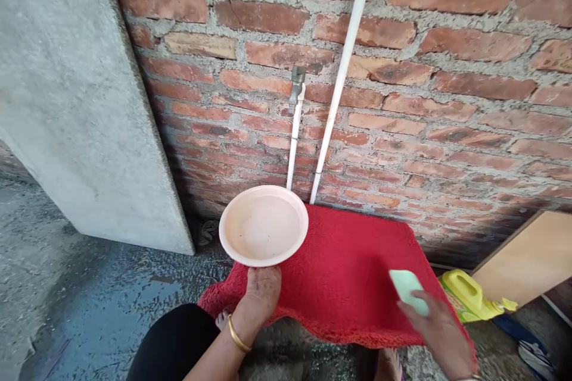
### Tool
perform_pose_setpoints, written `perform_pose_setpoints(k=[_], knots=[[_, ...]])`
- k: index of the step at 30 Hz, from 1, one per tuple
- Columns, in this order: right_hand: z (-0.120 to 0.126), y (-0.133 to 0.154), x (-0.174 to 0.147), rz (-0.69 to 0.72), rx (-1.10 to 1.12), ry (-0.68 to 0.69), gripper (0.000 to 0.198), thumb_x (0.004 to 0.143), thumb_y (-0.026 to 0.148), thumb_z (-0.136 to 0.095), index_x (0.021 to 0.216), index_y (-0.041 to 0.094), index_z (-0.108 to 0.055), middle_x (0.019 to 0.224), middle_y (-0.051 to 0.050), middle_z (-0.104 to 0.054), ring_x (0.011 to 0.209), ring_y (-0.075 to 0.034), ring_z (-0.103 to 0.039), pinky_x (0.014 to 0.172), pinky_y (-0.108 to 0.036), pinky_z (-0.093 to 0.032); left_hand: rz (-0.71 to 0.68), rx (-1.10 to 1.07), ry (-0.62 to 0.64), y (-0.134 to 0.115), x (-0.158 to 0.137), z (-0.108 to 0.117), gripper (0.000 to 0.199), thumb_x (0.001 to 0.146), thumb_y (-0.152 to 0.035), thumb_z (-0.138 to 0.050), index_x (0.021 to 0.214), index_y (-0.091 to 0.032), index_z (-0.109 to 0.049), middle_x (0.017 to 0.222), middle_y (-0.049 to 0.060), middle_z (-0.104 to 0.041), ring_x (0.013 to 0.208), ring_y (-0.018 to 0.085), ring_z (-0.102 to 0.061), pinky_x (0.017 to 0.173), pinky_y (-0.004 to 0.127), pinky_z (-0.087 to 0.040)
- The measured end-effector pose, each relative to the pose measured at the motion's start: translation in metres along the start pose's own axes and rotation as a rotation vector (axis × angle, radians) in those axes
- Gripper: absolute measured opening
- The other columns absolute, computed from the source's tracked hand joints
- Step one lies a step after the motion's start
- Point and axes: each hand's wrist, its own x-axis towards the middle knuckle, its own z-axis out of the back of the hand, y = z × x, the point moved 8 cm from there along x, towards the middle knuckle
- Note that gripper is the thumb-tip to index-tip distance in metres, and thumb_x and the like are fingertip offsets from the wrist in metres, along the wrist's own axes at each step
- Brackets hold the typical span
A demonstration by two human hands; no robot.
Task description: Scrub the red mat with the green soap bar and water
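Observation:
A shallow pale pink basin (264,226) is held level over the left end of a shaggy red mat (348,268). My left hand (263,292) grips it from the near side, its fingers hidden beneath the basin. A few dark specks show inside; whether it holds water I cannot tell. Over the mat's right end, my right hand (435,324) is closed on a flat, pale green block (410,290) with rounded corners. The hand is blurred, and whether the block is a brush or soap does not show.
Behind the mat rises a brick wall with a tap (297,86) and a white pipe (342,80). A concrete slab (102,113) leans at left above wet ground (125,303). A yellow jug (469,297), a tan board (531,256) and a slipper (531,348) lie at right.

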Motion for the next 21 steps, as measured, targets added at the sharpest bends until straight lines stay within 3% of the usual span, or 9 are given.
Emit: perform_pose_setpoints(k=[2,5,7,9,12,18,21], knots=[[-0.041,0.062,-0.004,0.040,0.027,0.069,0.035,0.080,0.057,-0.061,0.106,0.036,-0.070,0.114,-0.005,-0.070,0.095,-0.026,-0.070,0.079,-0.038,-0.057,-0.007,-0.014,-0.031,0.006,-0.004,-0.014,0.031,0.088,-0.009,-0.053,0.106,-0.016,-0.077,0.095,0.018,-0.075,0.094,0.034,-0.071,0.090,0.056,-0.056],[-0.094,0.163,-0.018,0.173,0.025,0.197,0.030,0.084,0.046,-0.062,0.112,0.035,-0.068,0.117,-0.002,-0.069,0.095,-0.021,-0.070,0.082,-0.031,-0.054,-0.013,0.016,-0.098,0.011,-0.009,-0.022,0.033,0.088,-0.013,-0.051,0.110,-0.017,-0.075,0.096,0.019,-0.073,0.094,0.033,-0.069,0.090,0.058,-0.055],[-0.113,0.214,-0.029,0.240,-0.007,0.229,0.027,0.085,0.040,-0.064,0.111,0.034,-0.068,0.113,-0.001,-0.069,0.094,-0.019,-0.069,0.082,-0.027,-0.051,-0.009,0.045,-0.118,0.011,-0.010,-0.018,0.034,0.090,-0.013,-0.049,0.112,-0.017,-0.075,0.098,0.018,-0.073,0.095,0.032,-0.068,0.091,0.057,-0.054],[-0.123,0.246,-0.037,0.295,-0.048,0.246,0.027,0.085,0.039,-0.066,0.111,0.032,-0.067,0.113,-0.002,-0.069,0.095,-0.019,-0.070,0.081,-0.026,-0.050,-0.005,0.045,-0.038,0.011,-0.006,-0.016,0.031,0.089,-0.012,-0.051,0.107,-0.017,-0.076,0.094,0.017,-0.073,0.091,0.030,-0.069,0.085,0.053,-0.056],[-0.124,0.255,-0.038,0.357,-0.107,0.255,0.029,0.085,0.038,-0.067,0.114,0.030,-0.067,0.115,-0.004,-0.067,0.100,-0.021,-0.069,0.084,-0.028,-0.049,-0.010,0.027,0.057,0.007,-0.003,-0.012,0.027,0.088,-0.010,-0.054,0.101,-0.016,-0.077,0.089,0.015,-0.074,0.087,0.029,-0.070,0.079,0.048,-0.057],[-0.096,0.199,-0.013,0.107,-0.158,0.232,0.027,0.092,0.046,-0.057,0.113,0.031,-0.064,0.115,-0.005,-0.066,0.090,-0.022,-0.071,0.071,-0.030,-0.048,0.096,0.107,-0.120,0.005,-0.011,-0.008,0.031,0.088,-0.006,-0.049,0.098,-0.017,-0.077,0.088,0.015,-0.073,0.089,0.028,-0.069,0.086,0.051,-0.054],[-0.099,0.212,-0.020,0.114,-0.125,0.232,0.025,0.091,0.048,-0.058,0.110,0.033,-0.064,0.113,-0.003,-0.067,0.087,-0.020,-0.071,0.068,-0.029,-0.047,0.052,0.088,-0.133,0.002,-0.013,-0.014,0.029,0.087,-0.010,-0.053,0.101,-0.018,-0.077,0.091,0.015,-0.072,0.090,0.028,-0.068,0.088,0.052,-0.054]])
